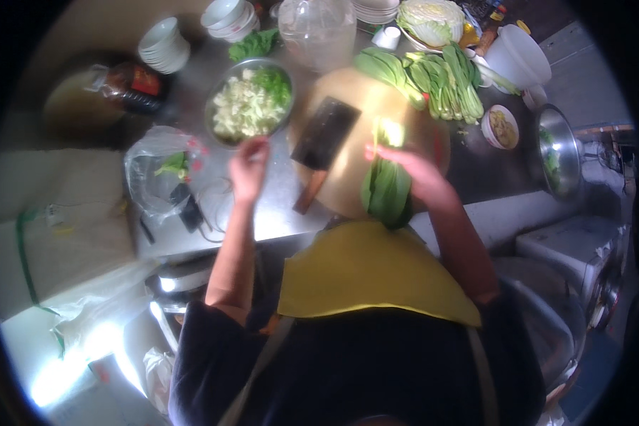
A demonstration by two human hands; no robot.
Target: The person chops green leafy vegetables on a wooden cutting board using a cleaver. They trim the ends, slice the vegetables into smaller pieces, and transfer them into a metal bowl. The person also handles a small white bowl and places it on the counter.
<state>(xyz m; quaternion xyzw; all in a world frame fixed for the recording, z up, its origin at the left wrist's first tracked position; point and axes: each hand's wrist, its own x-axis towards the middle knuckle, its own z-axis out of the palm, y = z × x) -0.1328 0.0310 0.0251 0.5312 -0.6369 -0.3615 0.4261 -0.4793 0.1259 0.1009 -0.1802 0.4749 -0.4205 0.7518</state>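
Note:
My left hand (249,165) is at the near rim of a metal bowl (208,114) that holds chopped white and green vegetables; its fingers are curled, and whether they hold anything is unclear. My right hand (404,162) lies over the stalk end of a leafy green vegetable (387,197), whose dark leaves point towards me at the near edge of the round cutting board (346,186). Between my hands a cleaver (327,130) rests flat on the board, its wooden handle towards me. More leafy greens (447,85) lie along the board's far right side.
A large clear plastic container (318,32) stands behind the board, beside stacked bowls (164,45). Half a napa cabbage (431,21) is at the back. To the right are a small bowl of food (501,127) and a steel bowl (560,152); a plastic bag (157,175) lies left.

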